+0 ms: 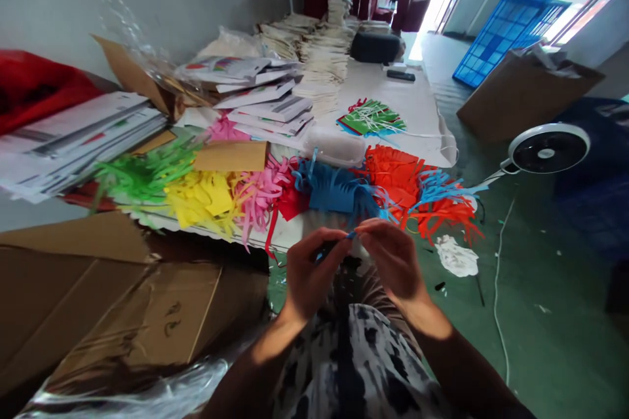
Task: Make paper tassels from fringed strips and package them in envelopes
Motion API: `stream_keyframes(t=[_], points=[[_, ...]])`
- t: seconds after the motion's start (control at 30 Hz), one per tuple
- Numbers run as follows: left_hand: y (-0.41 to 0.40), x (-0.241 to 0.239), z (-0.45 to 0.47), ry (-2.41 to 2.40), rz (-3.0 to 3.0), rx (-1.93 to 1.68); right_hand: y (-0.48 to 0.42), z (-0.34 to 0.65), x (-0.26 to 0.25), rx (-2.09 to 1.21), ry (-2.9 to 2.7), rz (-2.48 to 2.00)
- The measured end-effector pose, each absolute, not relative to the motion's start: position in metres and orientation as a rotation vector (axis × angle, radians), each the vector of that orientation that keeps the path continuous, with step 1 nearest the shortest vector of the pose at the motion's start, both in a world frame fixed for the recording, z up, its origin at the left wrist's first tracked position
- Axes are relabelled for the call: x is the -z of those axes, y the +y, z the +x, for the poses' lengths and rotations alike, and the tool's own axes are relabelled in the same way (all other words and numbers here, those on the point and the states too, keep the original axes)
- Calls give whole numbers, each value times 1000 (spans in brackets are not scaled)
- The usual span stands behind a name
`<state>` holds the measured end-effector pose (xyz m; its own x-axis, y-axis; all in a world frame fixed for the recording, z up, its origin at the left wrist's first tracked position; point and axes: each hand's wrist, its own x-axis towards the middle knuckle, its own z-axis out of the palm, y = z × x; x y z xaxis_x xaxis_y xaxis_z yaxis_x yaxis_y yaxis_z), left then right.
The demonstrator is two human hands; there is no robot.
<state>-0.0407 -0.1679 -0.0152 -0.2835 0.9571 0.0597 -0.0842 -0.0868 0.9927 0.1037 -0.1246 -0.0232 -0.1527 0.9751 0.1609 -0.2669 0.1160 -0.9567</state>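
Note:
My left hand [309,272] and my right hand [393,258] meet just below the table's front edge, fingertips pinched together on a thin blue paper strip [350,234]. The strip leads up toward a blue fringed paper cutout [334,188] lying on the table. Beside it lie fringed cutouts in orange-red [407,183], pink [255,196], yellow [201,200] and green [142,173]. Another green and red cutout [371,119] lies farther back on the white table cover [422,105].
Stacks of printed paper packs [268,108] and cream paper bundles [319,52] fill the table's back. Flattened cardboard boxes [98,301] lie at lower left. A floor fan [548,150], a cardboard box [521,91], a blue crate [506,29] and crumpled paper [457,255] sit on the green floor.

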Motion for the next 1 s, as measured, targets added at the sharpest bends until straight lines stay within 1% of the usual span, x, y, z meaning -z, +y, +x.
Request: stream_keyframes(t=[0.23,0.37,0.87,1.0], points=[[-166,9,-26,1329,1062,-1441,-127,113,31,-1255,-1156,-849],[-164,9,-22,1320,1076,-1430,-128,116,32,-1247,-1132,-810],[-163,19,-19,1291,1117,-1398,-131,121,34,-1202,-1253,-935],[-164,22,-21,1280,1127,-1386,-131,120,38,-1239,-1184,-957]])
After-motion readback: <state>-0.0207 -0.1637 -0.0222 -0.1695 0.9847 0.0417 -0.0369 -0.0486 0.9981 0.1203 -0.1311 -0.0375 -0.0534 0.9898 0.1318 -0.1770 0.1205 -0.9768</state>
